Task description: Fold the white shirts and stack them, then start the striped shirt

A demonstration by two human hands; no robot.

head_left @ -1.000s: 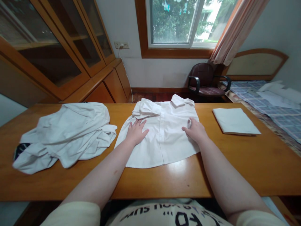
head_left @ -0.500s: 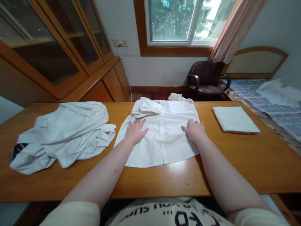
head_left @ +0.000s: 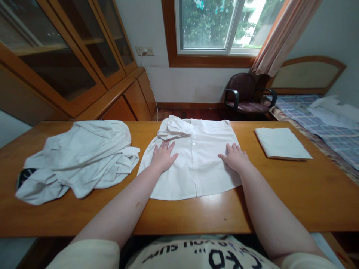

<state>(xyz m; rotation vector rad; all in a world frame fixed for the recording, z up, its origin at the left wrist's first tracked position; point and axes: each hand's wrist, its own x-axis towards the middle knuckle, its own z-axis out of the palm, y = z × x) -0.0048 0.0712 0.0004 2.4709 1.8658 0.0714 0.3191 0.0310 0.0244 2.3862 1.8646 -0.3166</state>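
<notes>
- Head view: white button shirt lying flat on wooden table, between crumpled white garment and folded white cloth
- Left hand open, palm down on shirt, fingers spread, grasping nothing
- Right hand also open and flat on shirt, without grip, slightly more to right than in earlier frame
- Upper right corner of shirt: earlier raised flap no more visible, only flat edge now
- Folded sleeve on upper left part of shirt, same as before
</notes>
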